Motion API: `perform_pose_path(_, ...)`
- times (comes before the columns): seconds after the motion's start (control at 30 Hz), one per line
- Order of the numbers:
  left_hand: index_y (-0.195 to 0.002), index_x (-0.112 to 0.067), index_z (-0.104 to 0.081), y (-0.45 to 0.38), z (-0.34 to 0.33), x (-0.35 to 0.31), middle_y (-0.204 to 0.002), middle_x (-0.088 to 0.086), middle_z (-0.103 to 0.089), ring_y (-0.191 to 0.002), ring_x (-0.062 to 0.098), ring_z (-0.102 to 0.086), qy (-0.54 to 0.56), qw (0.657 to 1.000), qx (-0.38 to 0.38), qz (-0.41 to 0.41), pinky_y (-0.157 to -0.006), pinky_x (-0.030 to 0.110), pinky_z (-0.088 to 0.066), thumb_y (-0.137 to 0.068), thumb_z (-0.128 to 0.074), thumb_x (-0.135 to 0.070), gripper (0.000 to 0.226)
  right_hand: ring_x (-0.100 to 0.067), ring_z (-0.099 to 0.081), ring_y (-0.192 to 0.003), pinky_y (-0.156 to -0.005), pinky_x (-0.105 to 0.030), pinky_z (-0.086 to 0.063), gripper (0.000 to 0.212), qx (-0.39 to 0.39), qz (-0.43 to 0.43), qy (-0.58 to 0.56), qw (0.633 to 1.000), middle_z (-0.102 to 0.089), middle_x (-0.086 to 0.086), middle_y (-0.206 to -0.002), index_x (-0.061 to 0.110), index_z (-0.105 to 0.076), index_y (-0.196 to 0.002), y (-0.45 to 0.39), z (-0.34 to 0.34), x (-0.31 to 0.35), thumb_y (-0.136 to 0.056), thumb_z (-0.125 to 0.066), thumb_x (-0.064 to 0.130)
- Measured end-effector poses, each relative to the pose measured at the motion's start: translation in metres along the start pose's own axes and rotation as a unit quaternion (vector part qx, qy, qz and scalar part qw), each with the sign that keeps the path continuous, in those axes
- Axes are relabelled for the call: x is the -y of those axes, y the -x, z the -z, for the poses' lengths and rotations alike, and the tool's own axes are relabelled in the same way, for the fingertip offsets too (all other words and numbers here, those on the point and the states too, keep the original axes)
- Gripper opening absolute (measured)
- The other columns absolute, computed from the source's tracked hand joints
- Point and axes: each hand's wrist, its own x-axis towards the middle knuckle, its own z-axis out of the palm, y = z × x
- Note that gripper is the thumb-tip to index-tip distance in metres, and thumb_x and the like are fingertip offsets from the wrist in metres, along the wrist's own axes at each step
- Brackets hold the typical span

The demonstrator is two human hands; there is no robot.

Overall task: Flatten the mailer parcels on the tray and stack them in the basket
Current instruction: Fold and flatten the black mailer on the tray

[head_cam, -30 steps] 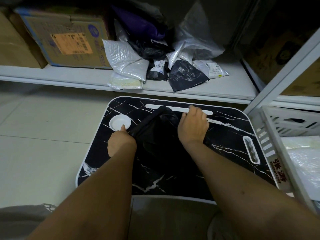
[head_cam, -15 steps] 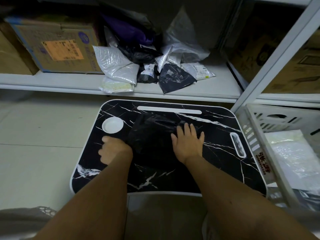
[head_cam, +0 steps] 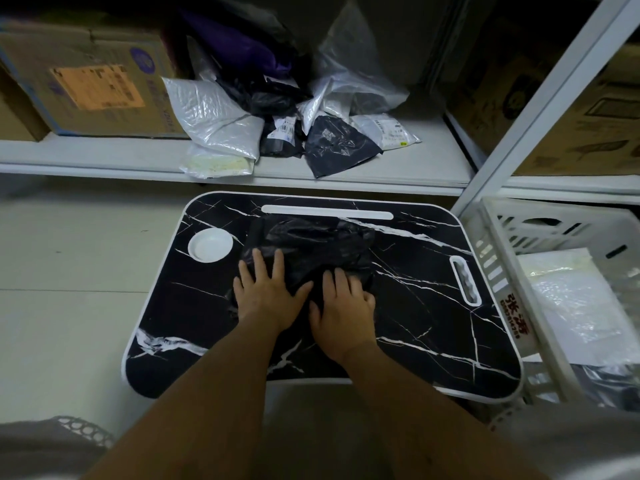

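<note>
We note bare tray surface right of the hands, open toward the white basket, whose raised wall stands alongside; the shelf edge and heaped parcels crowd the far side.

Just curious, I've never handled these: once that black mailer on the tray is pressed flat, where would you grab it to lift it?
Probably by the right edge of the black mailer, coming from the basket side: it lies limp and flat on the tray.
</note>
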Motion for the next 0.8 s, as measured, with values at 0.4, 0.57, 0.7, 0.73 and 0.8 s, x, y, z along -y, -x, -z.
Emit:
perform_pose_path(0.4,-0.153,-0.020,-0.008,-0.010,0.000,-0.017,-0.161,0.003,-0.002,-0.148,0.019,0.004,-0.121,0.965,-0.061,-0.226,-0.118,0.038,0.000,-0.102,-0.021,-0.031,0.054,-0.024,-0.034,-0.130,-0.106,-0.044,-0.027,0.040,-0.015,0.008,0.050,0.999,-0.045,-0.004,-0.138,0.020,-0.050,-0.130,-0.047,0.023,-0.012,-0.099,-0.035,0.040)
perform_pose_path(0.57,-0.151,-0.034,-0.008,-0.026,0.009,-0.017,-0.160,-0.005,-0.004,-0.147,0.016,-0.002,-0.097,0.983,0.015,-0.155,-0.115,0.053,-0.009,-0.099,-0.020,-0.044,0.054,-0.026,0.001,-0.149,-0.120,-0.045,-0.007,0.056,0.081,0.007,-0.032,0.996,-0.008,-0.005,-0.162,0.022,-0.020,-0.152,-0.047,0.002,-0.017,-0.102,-0.024,0.047)
perform_pose_path(0.7,-0.139,-0.021,-0.036,-0.040,0.028,-0.036,-0.142,0.004,-0.042,-0.128,0.026,-0.039,-0.083,0.991,-0.078,-0.070,-0.097,0.047,-0.036,-0.097,-0.033,-0.034,0.043,-0.025,0.003,-0.149,-0.121,-0.043,-0.004,0.059,0.070,0.010,-0.037,0.997,-0.006,-0.005,-0.162,0.024,-0.019,-0.152,-0.045,0.001,-0.015,-0.100,-0.022,0.052)
perform_pose_path(0.73,-0.132,-0.018,-0.041,-0.044,0.033,-0.042,-0.134,0.007,-0.045,-0.121,0.027,-0.044,-0.072,0.990,-0.104,-0.056,-0.093,0.044,-0.040,-0.096,-0.039,-0.030,0.038,-0.023,0.005,-0.149,-0.121,-0.043,-0.003,0.060,0.072,0.008,-0.039,0.997,-0.005,-0.004,-0.163,0.025,-0.018,-0.153,-0.044,0.002,-0.015,-0.100,-0.021,0.053)
perform_pose_path(0.8,-0.124,-0.013,-0.046,-0.058,0.042,-0.051,-0.126,0.009,-0.043,-0.113,0.028,-0.048,-0.055,0.986,-0.141,-0.068,-0.086,0.039,-0.045,-0.095,-0.046,-0.021,0.031,-0.021,0.005,-0.149,-0.121,-0.044,-0.002,0.061,0.076,0.010,-0.037,0.996,-0.005,-0.002,-0.163,0.024,-0.017,-0.153,-0.047,0.003,-0.015,-0.100,-0.018,0.054)
